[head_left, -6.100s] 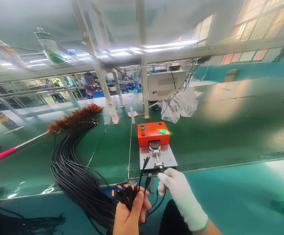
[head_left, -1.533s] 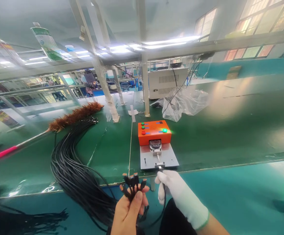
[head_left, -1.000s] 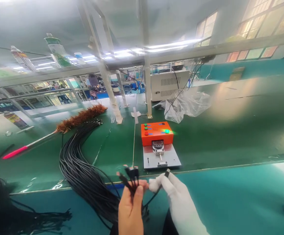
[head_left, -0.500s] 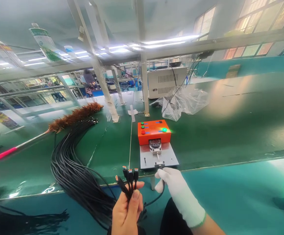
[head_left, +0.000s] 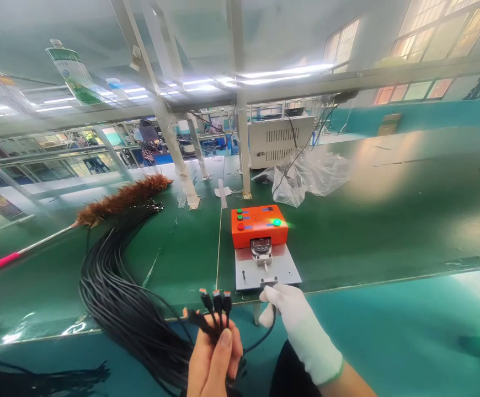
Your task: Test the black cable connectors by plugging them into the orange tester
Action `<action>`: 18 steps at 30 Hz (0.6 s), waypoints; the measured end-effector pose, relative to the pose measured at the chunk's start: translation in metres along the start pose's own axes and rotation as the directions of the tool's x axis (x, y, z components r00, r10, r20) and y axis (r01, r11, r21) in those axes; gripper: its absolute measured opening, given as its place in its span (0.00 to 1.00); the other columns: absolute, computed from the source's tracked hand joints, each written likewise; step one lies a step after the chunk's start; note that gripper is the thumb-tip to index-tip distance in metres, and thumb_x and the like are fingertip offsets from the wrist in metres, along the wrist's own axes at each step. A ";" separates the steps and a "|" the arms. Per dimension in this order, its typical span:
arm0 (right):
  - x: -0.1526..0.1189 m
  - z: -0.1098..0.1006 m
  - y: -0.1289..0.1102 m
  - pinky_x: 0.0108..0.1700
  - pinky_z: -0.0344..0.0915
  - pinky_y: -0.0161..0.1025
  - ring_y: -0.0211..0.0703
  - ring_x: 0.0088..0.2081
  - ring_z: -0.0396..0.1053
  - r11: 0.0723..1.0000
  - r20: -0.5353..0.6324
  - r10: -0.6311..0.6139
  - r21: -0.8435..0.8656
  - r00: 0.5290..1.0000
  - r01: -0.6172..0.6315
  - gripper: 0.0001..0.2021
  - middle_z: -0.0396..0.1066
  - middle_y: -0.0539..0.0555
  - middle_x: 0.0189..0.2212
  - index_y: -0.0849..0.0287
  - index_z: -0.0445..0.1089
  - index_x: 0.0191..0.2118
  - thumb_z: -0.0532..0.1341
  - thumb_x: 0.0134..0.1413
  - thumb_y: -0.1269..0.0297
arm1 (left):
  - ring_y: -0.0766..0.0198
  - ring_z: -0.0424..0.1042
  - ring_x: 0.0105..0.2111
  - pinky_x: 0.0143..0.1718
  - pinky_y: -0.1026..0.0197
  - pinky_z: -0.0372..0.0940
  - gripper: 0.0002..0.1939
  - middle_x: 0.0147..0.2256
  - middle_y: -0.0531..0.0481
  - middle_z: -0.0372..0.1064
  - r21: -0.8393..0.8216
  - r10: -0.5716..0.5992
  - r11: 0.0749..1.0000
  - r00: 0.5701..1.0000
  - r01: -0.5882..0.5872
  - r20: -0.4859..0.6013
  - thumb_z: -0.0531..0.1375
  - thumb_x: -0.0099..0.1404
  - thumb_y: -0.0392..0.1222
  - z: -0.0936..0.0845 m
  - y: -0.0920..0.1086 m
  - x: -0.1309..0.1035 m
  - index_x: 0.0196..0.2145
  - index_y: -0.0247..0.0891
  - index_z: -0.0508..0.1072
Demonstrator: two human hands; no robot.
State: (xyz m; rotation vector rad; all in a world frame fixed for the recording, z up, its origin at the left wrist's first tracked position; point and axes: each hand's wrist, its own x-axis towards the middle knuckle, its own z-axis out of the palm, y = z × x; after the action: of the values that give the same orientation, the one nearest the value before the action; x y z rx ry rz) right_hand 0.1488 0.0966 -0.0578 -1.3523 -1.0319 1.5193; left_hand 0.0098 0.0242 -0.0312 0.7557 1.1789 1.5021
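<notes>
Bare, my left hand (head_left: 217,355) is closed round several black cables, their orange-tipped plugs (head_left: 216,300) pointing up. My right hand (head_left: 302,328), in a white glove, pinches the end of one black cable (head_left: 270,331) at the front edge of a metal plate (head_left: 246,270). The plug itself is hidden by the fingers and a small clamp block (head_left: 268,280). A round digital gauge (head_left: 261,247) is mounted on the plate, in front of an orange box (head_left: 259,227) with a lit green button (head_left: 277,223).
A thick bundle of black cables (head_left: 111,275) hangs over the bench edge at left, beside a brown duster (head_left: 124,198) with a pink handle. Behind stand metal posts (head_left: 243,149), clear plastic film (head_left: 310,173) and a grey cabinet (head_left: 281,140). A person (head_left: 147,140) is far back.
The view has shifted slightly. My left hand has moved a little lower with its plugs, and the leftmost plug has tilted and blurred. My right hand remains at the plate's front edge.
</notes>
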 end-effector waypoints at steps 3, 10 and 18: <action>-0.011 -0.004 0.001 0.30 0.60 0.39 0.44 0.21 0.67 0.982 0.063 0.004 -0.188 0.998 0.008 0.14 0.70 0.54 0.13 0.60 0.68 0.27 0.51 0.52 0.58 | 0.75 0.60 0.15 0.17 0.73 0.55 0.19 0.18 0.53 0.69 -0.002 -0.017 1.000 1.000 0.017 0.007 0.70 0.48 0.55 0.001 0.000 0.003 0.28 0.37 0.76; -0.056 -0.006 -0.013 0.55 0.56 0.50 0.58 0.53 0.64 0.828 -0.196 -0.420 -0.482 0.886 0.286 0.22 0.70 0.59 0.51 0.55 0.68 0.52 0.57 0.50 0.55 | 0.72 0.62 0.15 0.17 0.70 0.58 0.20 0.19 0.52 0.70 0.140 0.012 0.990 0.998 -0.021 0.059 0.67 0.51 0.57 0.001 -0.009 -0.001 0.28 0.35 0.77; -0.050 0.014 -0.018 0.35 0.61 0.38 0.44 0.28 0.68 0.988 -0.077 -0.146 0.048 0.986 0.150 0.14 0.73 0.52 0.20 0.57 0.65 0.24 0.53 0.56 0.57 | 0.67 0.70 0.26 0.30 0.70 0.65 0.16 0.24 0.52 0.73 0.151 0.182 0.974 0.979 -0.167 -0.092 0.66 0.55 0.55 0.001 -0.012 0.000 0.29 0.38 0.78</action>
State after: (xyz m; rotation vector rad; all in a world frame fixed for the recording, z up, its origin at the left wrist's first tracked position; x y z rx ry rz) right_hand 0.1400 0.0545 -0.0237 -1.2558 -1.0155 1.3689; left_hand 0.0145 0.0245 -0.0428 0.9053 1.3386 1.6310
